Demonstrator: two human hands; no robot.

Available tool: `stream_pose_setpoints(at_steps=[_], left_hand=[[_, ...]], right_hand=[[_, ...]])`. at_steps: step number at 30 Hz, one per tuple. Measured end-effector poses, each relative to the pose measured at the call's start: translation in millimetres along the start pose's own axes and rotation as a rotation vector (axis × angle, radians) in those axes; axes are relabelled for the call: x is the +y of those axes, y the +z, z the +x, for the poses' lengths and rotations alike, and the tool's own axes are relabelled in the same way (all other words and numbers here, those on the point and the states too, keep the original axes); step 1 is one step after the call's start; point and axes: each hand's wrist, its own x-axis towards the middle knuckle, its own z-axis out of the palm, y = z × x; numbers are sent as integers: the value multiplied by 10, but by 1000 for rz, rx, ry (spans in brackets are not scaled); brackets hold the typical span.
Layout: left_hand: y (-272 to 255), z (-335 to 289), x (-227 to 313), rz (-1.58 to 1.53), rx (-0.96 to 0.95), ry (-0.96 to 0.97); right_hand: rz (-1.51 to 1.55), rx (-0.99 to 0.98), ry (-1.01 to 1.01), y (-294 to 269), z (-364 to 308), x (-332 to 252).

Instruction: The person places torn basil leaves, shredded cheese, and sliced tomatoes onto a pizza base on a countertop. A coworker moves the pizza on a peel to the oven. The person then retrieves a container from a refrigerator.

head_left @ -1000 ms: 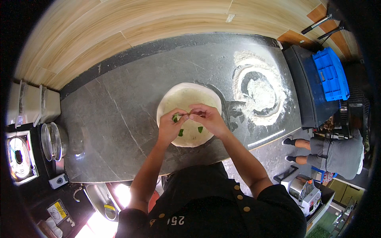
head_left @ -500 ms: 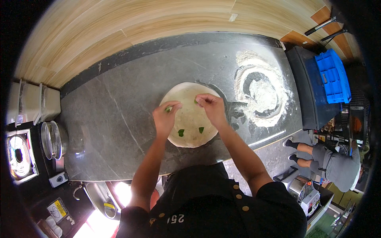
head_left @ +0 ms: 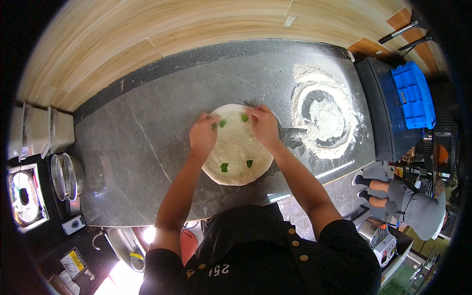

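A round of stretched pizza dough with a raised pale rim lies on the dark stone counter in front of me. Over its upper left rim is my left hand, fingers drawn together beside a green leaf; a bit of green shows at their tips. My right hand is at the upper right rim, fingertips bunched close to a second leaf. Whether either hand pinches anything is hidden. Two more leaves, a left one and a right one, rest on the lower dough.
Spread flour covers the counter's right part. Beyond the right end stand a dark cabinet and a blue crate. Round metal pans and white bins are at the left. Another person stands at the far right.
Both hands have moved outward to the dough's upper rim. The two upper leaves, formerly at my fingertips, now lie on the dough.
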Motion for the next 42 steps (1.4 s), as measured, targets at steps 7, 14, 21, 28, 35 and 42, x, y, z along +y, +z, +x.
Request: stream_pose_setpoints(at_steps=[7, 14, 21, 28, 35, 42], left_hand=[[-325, -247, 197, -1511, -276, -710], [-294, -663, 543, -1801, -299, -750], [-123, -860, 533, -1842, -158, -690], [-9, -895, 461, -1928, 24, -815], [-1, -909, 615, -1833, 144, -961], [-31, -904, 622, -1838, 105, -906]], right_hand=[[496, -81, 179, -405, -325, -509], [561, -190, -35, -359, -703, -984], [351, -159, -317, -301, -923, -1109], [739, -417, 246, -297, -980, -1025], [461, -245, -139, -321, -1000, -998], [630, -324, 86, -304, -999, -966]])
